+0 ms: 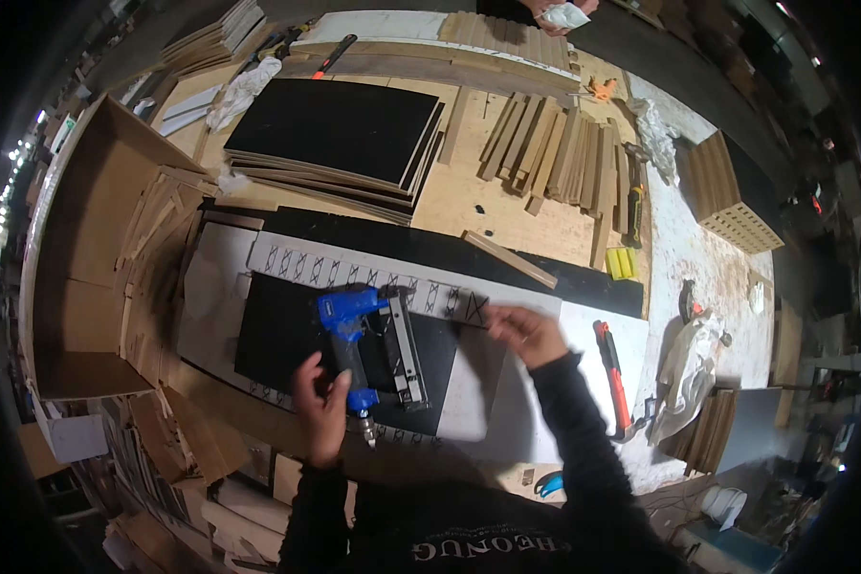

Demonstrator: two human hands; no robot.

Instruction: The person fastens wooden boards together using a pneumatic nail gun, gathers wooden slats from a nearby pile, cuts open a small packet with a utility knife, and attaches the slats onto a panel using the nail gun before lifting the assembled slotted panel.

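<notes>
Blue nailer (368, 342) gripped in left hand (321, 407), right hand (523, 332) pinching black panel (287, 335) edge nr worktop front: could misfire, fingers close.

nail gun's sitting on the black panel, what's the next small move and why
Probably slide the blue nail gun toward the black panel's right edge. The left hand grips its handle, while the right hand pinches the white patterned strip at that end, seemingly steadying it there.
</notes>
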